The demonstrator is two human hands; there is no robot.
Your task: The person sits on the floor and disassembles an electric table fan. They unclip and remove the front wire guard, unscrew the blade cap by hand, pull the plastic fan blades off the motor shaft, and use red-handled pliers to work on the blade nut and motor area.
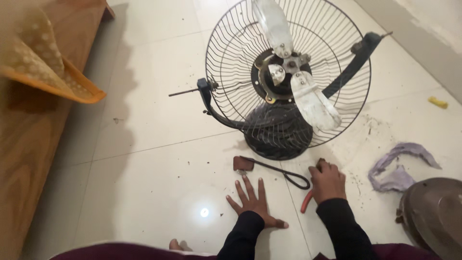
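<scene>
Mid-teardown: fan (288, 82) stood on floor tiles (159, 159) just ahead, front guard off. Left hand (254, 201) lay flat, fingers spread, empty. Right hand (328, 182) curled over red-handled pliers (306, 201); grip unclear. Next likely needed blade hub loosened.

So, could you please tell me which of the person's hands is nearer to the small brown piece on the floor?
Left. The left hand lies flat just below the brown piece, fingers pointing toward it; the right hand sits farther right, over red-handled pliers.
</scene>
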